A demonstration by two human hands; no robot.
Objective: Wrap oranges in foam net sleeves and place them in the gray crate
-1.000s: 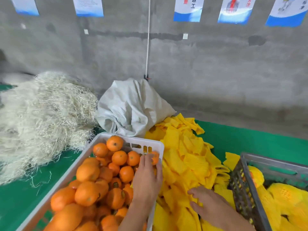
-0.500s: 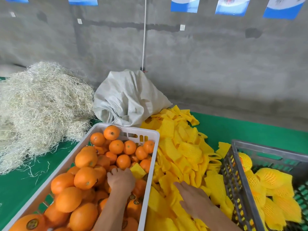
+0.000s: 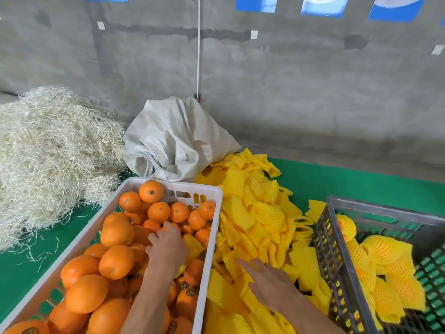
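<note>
Head camera looked down on the white crate (image 3: 209, 239) of loose oranges (image 3: 116, 262), which served as the landmark. That crate's long axis ran from the near-left corner away toward the wall, its far short end nearest the grey sack (image 3: 173, 141). The left hand (image 3: 166, 247) lay inside it, toward its right wall, fingers curled down over an orange among the fruit; whether it actually gripped that orange could not be told, since the hand hid it. A flat yellow sleeve (image 3: 192, 244) lay on the oranges just beside that hand, against the crate's right wall.

Just right of the white crate, touching its wall, spread the heap of yellow foam net sleeves (image 3: 252, 218), stretching away toward the sack. The right hand (image 3: 272, 283) rested on the near part of this heap, fingers straight and spread, pointing away and left, holding nothing.

Further right of the white crate, beyond the heap, stood the gray crate (image 3: 337, 268), with wrapped oranges (image 3: 382, 249) piled inside. Left of the white crate sat a mound of pale straw (image 3: 53, 150) on the green mat (image 3: 337, 182).
</note>
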